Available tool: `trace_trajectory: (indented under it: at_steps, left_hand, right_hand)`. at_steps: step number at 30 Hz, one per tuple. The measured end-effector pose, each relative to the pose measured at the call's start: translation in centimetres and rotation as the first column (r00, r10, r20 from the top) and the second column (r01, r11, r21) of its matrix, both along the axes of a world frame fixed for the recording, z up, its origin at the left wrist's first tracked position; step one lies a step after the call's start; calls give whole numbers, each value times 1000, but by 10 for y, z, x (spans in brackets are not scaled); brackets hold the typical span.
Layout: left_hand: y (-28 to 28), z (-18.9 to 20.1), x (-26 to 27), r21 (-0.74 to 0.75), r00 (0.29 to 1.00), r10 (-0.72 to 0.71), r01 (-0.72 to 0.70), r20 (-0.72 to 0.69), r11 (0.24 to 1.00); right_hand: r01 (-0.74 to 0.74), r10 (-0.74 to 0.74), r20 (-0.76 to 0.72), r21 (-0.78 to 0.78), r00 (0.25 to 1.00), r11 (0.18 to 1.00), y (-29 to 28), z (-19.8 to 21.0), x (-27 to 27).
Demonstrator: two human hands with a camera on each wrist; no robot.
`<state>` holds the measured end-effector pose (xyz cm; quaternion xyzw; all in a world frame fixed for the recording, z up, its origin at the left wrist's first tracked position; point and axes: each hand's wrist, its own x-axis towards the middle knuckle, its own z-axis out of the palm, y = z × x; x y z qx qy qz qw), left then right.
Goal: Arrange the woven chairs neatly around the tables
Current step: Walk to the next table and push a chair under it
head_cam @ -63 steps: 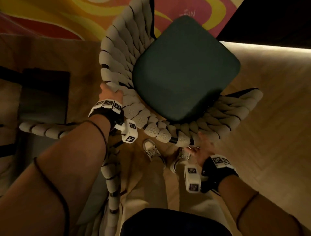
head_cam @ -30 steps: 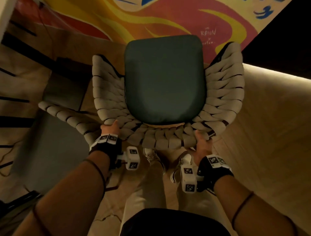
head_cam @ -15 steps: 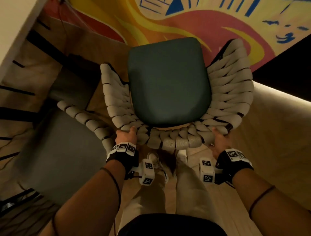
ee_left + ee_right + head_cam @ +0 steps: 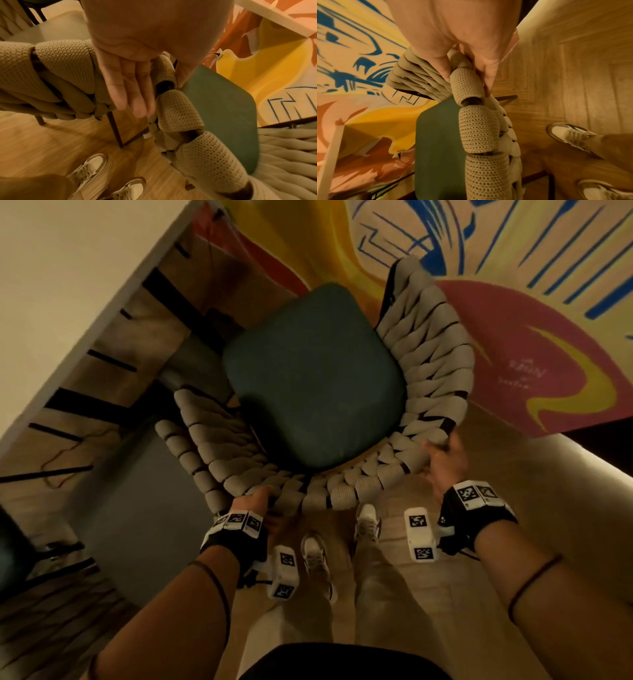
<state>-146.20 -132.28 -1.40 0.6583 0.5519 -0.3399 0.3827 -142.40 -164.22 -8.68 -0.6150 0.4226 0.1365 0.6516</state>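
A woven chair (image 4: 435, 361) with beige rope bands and a dark green seat cushion (image 4: 315, 378) stands in front of me, its front turned toward the white table (image 4: 61, 285) at upper left. My left hand (image 4: 260, 498) holds the back rim at its left end. In the left wrist view that hand (image 4: 159, 97) has the rope band between the thumb and straight fingers (image 4: 130, 94). My right hand (image 4: 440, 455) grips the rim at the right corner, and in the right wrist view the right hand (image 4: 467, 79) has thumb and fingers either side of a woven loop (image 4: 477, 129).
A second woven chair (image 4: 178, 446) with a grey seat (image 4: 137, 508) stands close on the left, its rim touching or nearly touching this chair. A painted mural wall (image 4: 513, 337) lies just beyond. My feet (image 4: 315, 556) stand on the wooden floor behind the chair.
The chair has swung round so that its front now points up-left toward the white table, which has come further into view. Both hands stayed on the back rim.
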Motion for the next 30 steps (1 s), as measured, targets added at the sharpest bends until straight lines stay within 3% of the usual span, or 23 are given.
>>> trace_trajectory:
  at_steps: [4, 10, 14, 16, 19, 21, 26, 30]
  left_hand:
    - [-3, -3, 8, 9, 998, 41, -41, 37, 999]
    - [-15, -5, 25, -85, 998, -3, 8, 55, 996]
    - [-2, -6, 23, -194, 995, -17, 35, 96, 980]
    - [14, -4, 25, -151, 990, 5, 16, 140, 988]
    - [41, -4, 35, -61, 946, 226, -218, 234, 974]
    - [54, -8, 48, -50, 923, 290, -287, 252, 957]
    - [77, -36, 81, 48, 964, 173, -186, 202, 981]
    - [81, -36, 90, 104, 973, 116, -138, 198, 985]
  right_hand:
    - [-75, 79, 78, -52, 994, 996, 4, 4, 52]
    - [162, -169, 72, 93, 983, 982, 15, 24, 87]
    - [31, -32, 14, 31, 999, 999, 53, 23, 68]
    - [17, -17, -34, 15, 999, 1000, 73, 19, 57]
    - [37, -38, -96, -15, 995, 999, 87, 18, 50]
    - [37, -38, -105, -19, 994, 999, 86, 21, 52]
    - [68, -63, -134, 31, 989, 997, 80, 30, 61]
    - [58, -54, -152, 25, 987, 998, 83, 38, 62]
